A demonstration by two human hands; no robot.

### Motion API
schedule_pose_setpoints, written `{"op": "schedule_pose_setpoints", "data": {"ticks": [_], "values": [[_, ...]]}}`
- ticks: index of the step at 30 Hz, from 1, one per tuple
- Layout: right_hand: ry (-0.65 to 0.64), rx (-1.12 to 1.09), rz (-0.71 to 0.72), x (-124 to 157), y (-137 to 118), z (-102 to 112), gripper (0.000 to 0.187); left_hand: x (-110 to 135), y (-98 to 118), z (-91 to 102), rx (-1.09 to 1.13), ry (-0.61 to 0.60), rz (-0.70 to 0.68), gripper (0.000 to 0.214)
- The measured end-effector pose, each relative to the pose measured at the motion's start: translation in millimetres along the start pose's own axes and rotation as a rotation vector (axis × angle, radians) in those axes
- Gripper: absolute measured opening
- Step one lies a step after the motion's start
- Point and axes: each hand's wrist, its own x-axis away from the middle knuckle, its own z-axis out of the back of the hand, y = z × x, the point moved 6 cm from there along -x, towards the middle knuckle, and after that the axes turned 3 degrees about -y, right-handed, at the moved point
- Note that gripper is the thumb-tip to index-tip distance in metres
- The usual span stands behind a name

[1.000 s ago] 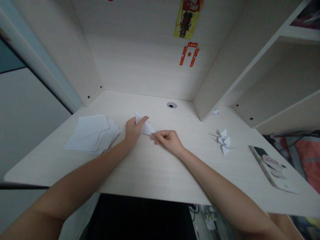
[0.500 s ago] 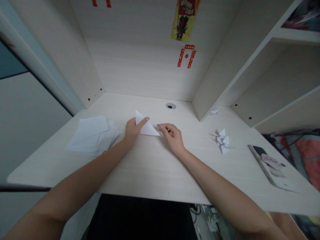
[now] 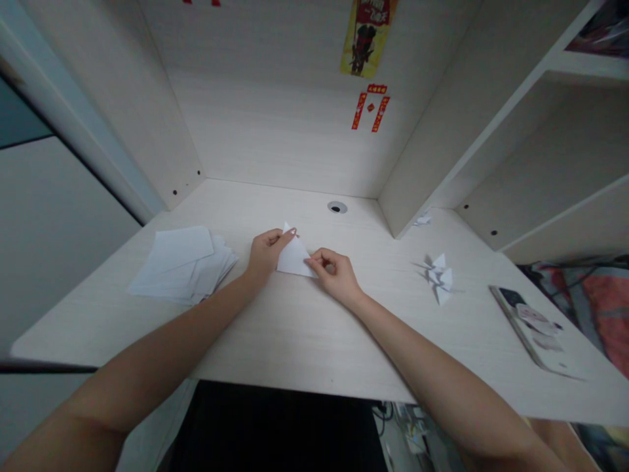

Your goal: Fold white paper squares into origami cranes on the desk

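A white paper folded into a triangle (image 3: 293,257) lies on the pale wooden desk (image 3: 295,328) in front of me. My left hand (image 3: 265,252) pinches its upper left side, index finger stretched along the top edge. My right hand (image 3: 334,275) grips the triangle's lower right corner with curled fingers. The triangle's tip points away from me, between the two hands.
A loose stack of white sheets (image 3: 184,265) lies to the left. Folded paper figures (image 3: 439,275) sit to the right, with a booklet (image 3: 533,328) near the right edge. A cable hole (image 3: 337,208) is at the back; shelf walls rise on both sides.
The triangle has been turned and shifted slightly right, its tip now more upright. My right hand moved left onto its lower right corner and closed on it.
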Motion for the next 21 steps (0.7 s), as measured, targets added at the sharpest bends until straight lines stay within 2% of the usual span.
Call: {"op": "schedule_pose_setpoints", "data": {"ticks": [3, 9, 12, 15, 21], "values": [[0.023, -0.061, -0.014, 1, -1, 1, 0.028, 0, 1, -3.4, 0.043, -0.058, 0.0, 0.036], [0.242, -0.238, -0.061, -1, 5, 17, 0.028, 2, -9, -18.5, -0.056, -0.239, 0.038, 0.038], [0.249, -0.376, -0.117, -3, 12, 17, 0.027, 7, -14, -28.8, -0.03, -0.379, 0.064, 0.038], [0.219, -0.513, -0.156, -4, 14, 11, 0.025, 13, -9, -34.8, -0.061, -0.474, 0.014, 0.034], [0.144, -0.603, -0.205, -5, 15, 4, 0.026, 13, 0, -28.2, -0.426, -0.412, -0.146, 0.035]]}}
